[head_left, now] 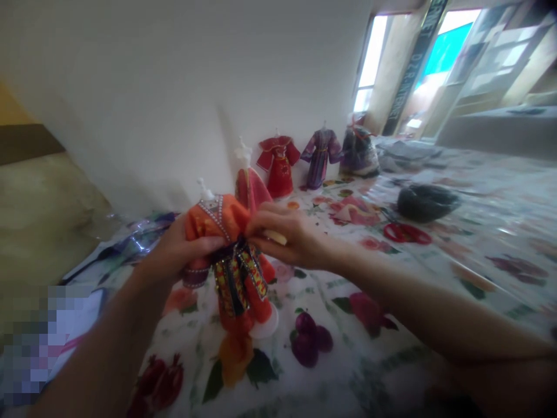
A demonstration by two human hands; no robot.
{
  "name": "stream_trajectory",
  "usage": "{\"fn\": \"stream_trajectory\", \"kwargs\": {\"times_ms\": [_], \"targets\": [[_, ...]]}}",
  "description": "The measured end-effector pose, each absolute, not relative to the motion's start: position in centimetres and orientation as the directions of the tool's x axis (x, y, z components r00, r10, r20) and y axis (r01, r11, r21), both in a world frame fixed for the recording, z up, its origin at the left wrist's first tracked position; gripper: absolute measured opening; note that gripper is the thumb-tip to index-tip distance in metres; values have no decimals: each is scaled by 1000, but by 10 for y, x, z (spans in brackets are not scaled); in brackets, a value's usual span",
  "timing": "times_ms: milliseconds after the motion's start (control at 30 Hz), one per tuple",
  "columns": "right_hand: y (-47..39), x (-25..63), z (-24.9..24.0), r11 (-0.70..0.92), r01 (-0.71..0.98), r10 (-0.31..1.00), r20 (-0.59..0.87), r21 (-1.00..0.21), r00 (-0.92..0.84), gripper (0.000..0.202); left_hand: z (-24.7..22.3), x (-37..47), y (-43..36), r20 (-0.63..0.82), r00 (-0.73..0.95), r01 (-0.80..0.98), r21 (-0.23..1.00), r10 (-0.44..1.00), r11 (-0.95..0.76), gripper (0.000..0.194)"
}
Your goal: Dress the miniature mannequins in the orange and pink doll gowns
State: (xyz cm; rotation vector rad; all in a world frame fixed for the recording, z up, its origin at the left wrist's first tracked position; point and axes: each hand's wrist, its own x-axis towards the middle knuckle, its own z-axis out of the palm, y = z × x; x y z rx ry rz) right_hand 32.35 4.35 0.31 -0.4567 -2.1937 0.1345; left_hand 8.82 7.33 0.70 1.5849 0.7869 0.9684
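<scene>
An orange doll dress (221, 217) with beaded trim, a dark waist sash and patterned hanging panels stands on a small white form with a round base. Around its left side my left hand (180, 247) is wrapped, the thumb lying across the waist. My right hand (289, 235) pinches at the right side of the waist, fingertips against the sash (235, 247). The exact bit between those fingertips is too small to make out.
Behind, along the wall, are a pink dress (255, 188), a red dress (279, 168), a purple dress (321, 154) and a tied bag (360, 152). Red-handled scissors (407, 233) and a dark bundle (426, 202) lie right on the flowered tablecloth (322, 302). Plastic-wrapped items (130, 241) lie left.
</scene>
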Motion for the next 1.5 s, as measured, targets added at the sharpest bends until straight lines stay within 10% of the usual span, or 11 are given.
{"fn": "stream_trajectory", "kwargs": {"times_ms": [600,1000,1500], "targets": [[49,312,6,895,428,233,684,128,-692,21,13,92,67,166,451,-11,984,877,-180,23],[56,325,32,951,253,310,552,-179,-774,12,9,89,70,154,425,50,980,892,-193,28],[54,319,9,955,295,227,715,-30,-661,8,10,92,70,181,429,-33,982,885,-185,33]]}}
